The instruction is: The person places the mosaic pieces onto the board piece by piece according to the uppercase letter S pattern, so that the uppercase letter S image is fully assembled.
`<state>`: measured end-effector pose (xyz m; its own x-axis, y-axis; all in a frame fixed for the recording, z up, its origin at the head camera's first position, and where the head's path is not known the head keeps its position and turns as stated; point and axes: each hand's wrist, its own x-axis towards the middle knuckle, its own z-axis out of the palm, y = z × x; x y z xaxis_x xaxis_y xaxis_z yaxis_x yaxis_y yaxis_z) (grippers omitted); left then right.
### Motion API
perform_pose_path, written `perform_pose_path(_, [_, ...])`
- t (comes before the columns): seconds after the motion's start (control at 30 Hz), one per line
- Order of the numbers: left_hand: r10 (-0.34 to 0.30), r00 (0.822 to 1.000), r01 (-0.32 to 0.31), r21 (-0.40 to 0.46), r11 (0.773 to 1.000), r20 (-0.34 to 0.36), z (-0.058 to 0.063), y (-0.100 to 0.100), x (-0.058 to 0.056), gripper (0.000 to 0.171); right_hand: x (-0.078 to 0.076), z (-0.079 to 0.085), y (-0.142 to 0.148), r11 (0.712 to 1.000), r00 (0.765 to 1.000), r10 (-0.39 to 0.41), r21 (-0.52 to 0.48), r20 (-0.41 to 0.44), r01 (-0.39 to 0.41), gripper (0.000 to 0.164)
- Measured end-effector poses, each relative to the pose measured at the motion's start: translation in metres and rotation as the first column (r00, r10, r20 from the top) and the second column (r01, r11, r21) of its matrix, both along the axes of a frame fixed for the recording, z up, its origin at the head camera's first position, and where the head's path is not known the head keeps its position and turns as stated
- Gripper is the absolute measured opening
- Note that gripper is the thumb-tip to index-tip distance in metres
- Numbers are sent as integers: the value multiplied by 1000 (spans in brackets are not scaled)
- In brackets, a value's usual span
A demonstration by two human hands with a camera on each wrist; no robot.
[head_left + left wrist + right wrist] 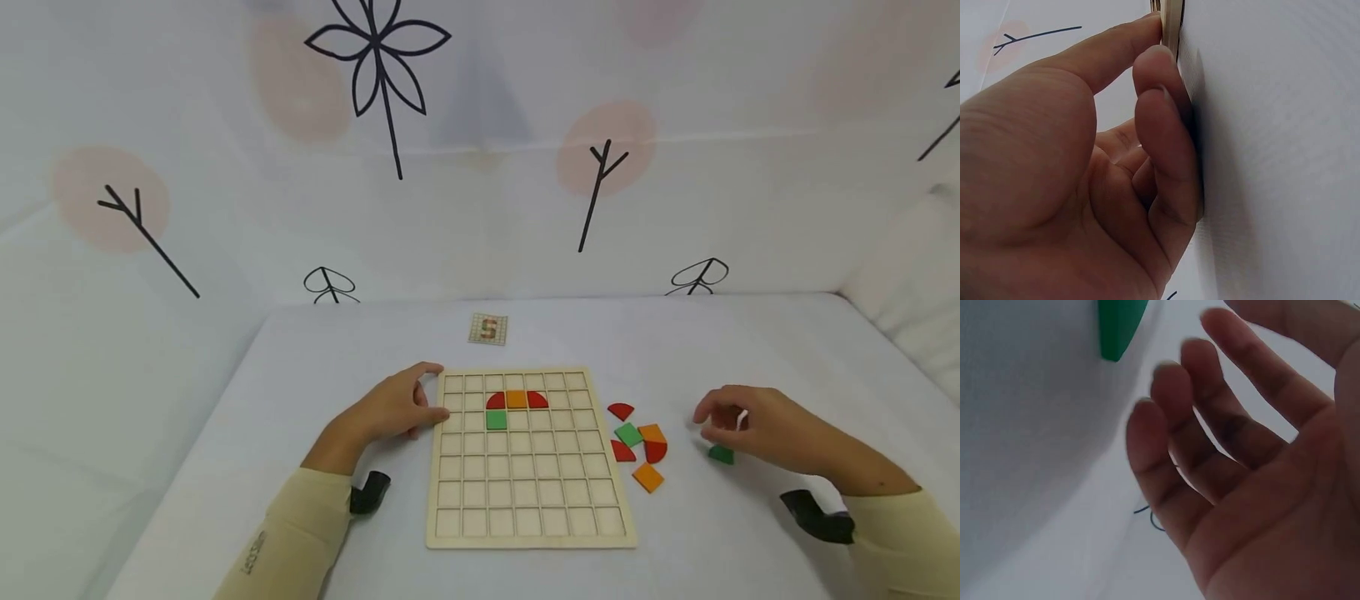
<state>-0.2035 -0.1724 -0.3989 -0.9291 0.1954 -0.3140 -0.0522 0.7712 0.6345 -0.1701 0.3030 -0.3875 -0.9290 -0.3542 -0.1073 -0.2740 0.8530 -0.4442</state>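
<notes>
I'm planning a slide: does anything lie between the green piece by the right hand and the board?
Yes: a loose cluster of red, orange and green pieces lies between that green piece and the board, beside its right edge.

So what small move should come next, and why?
Perhaps the right hand should pinch the green piece just by its fingers. That hand holds nothing, only four tiles lie in the board while the card beyond shows a whole S, and the left hand touches the board, which may steady it.
</notes>
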Motion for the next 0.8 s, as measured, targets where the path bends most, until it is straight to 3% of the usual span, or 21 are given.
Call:
perform_pose_path(0.23, [-14, 1000, 14, 2, 1000, -11, 1, 1, -2, 73, 1, -3, 15, 999, 988, 5, 33, 153, -10, 31])
perform_pose_path(0.43, [-12, 1000, 12, -1, 1000, -5, 0, 1, -1, 73, 3, -4, 19, 998, 980, 57, -20, 193, -55, 28])
perform_pose_path(0.6, [-9, 1000, 9, -8, 1000, -1, 0, 1, -1, 73, 2, -4, 17, 999, 970, 35, -12, 242, -33, 29])
perform_pose_path(0.8, [-4, 1000, 4, -6, 1000, -3, 0, 0, -1, 72, -1, -4, 16, 999, 972, 24, 17, 234, -29, 28])
